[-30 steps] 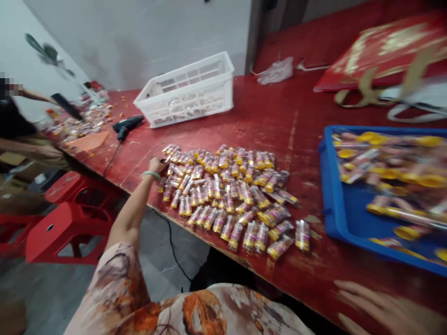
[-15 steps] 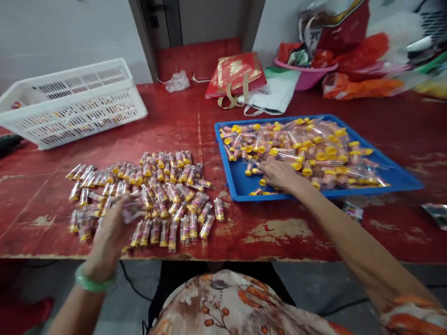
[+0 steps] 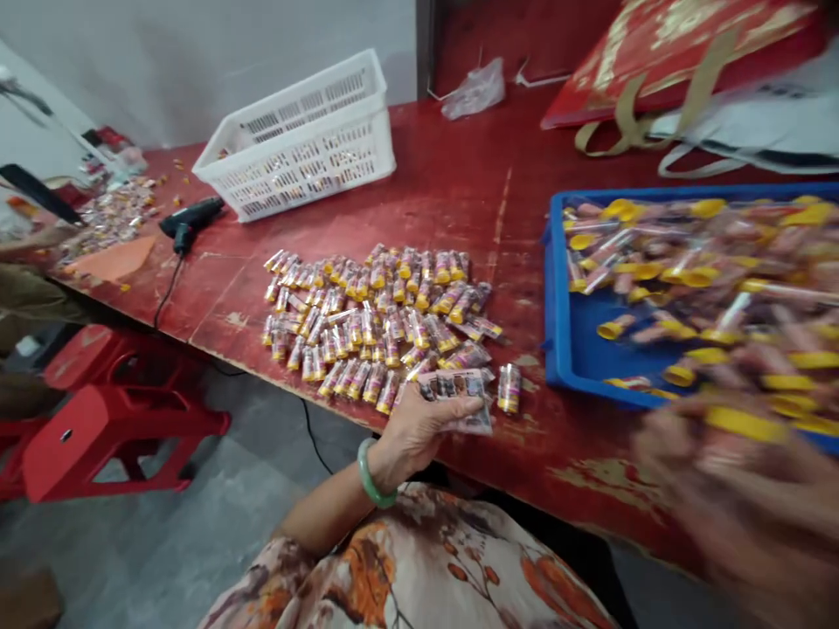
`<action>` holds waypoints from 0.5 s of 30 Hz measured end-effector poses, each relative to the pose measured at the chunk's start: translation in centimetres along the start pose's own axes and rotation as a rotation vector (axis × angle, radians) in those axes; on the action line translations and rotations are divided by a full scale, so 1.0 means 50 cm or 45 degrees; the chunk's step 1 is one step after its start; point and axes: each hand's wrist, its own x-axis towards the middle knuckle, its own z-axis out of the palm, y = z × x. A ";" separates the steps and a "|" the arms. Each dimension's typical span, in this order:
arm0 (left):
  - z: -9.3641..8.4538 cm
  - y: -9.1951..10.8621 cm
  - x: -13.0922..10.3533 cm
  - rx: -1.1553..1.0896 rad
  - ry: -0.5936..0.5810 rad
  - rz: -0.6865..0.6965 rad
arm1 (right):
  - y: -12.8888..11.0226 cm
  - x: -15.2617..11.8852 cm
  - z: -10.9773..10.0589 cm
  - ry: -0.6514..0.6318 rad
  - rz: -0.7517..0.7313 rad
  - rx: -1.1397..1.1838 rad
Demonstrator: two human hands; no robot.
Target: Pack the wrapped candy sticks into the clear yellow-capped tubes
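My left hand (image 3: 419, 424), with a green bangle on its wrist, grips a flat, clear printed plastic piece (image 3: 462, 397) between thumb and fingers. Just beyond it, small wrapped tubes with yellow ends (image 3: 367, 328) lie massed on the red table, many side by side. One wrapped tube (image 3: 509, 389) stands apart to the right. My right hand (image 3: 727, 472), smeared by motion, is closed round a tube with a yellow cap (image 3: 747, 424) at the near edge of the blue tray (image 3: 557, 323). Pinkish tubes with yellow caps (image 3: 695, 271) fill much of that tray.
A white slatted basket (image 3: 315, 157) stands at the back. Left of it lies a black heat gun (image 3: 190, 218) with a cord. Red stools (image 3: 124, 428) are at lower left, near another person's arm (image 3: 39, 240). A red bag (image 3: 675, 61) lies behind the tray.
The view has swung left. My right hand has come back from among the tray's tubes with one in it. My left hand has moved rightward, the plastic piece now clearly visible in it.
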 end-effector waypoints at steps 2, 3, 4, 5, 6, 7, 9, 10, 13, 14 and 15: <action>0.003 -0.002 -0.004 0.024 0.031 0.016 | -0.047 -0.026 0.036 0.012 0.195 0.525; 0.003 -0.003 -0.005 0.030 0.038 0.016 | -0.066 -0.030 0.051 0.026 0.340 0.820; 0.003 -0.005 -0.006 0.031 0.037 0.012 | -0.082 -0.029 0.063 0.054 0.449 1.018; 0.003 -0.008 -0.007 0.027 0.031 0.005 | -0.094 -0.025 0.072 0.078 0.541 1.168; 0.002 -0.010 -0.008 0.025 0.021 -0.006 | -0.102 -0.019 0.077 0.090 0.601 1.236; 0.002 -0.013 -0.009 0.029 0.011 -0.019 | -0.108 -0.013 0.080 0.098 0.637 1.263; 0.000 -0.018 -0.011 0.053 0.009 -0.040 | -0.114 -0.003 0.080 0.114 0.679 1.275; -0.001 -0.021 -0.013 0.068 0.016 -0.044 | -0.116 0.001 0.079 0.125 0.689 1.271; -0.004 -0.029 -0.014 0.112 0.024 -0.035 | -0.120 0.008 0.077 0.134 0.700 1.251; -0.004 -0.031 -0.014 0.123 0.020 -0.015 | -0.121 0.009 0.076 0.125 0.697 1.250; -0.004 -0.033 -0.014 0.133 0.014 0.006 | -0.120 0.010 0.076 0.118 0.694 1.249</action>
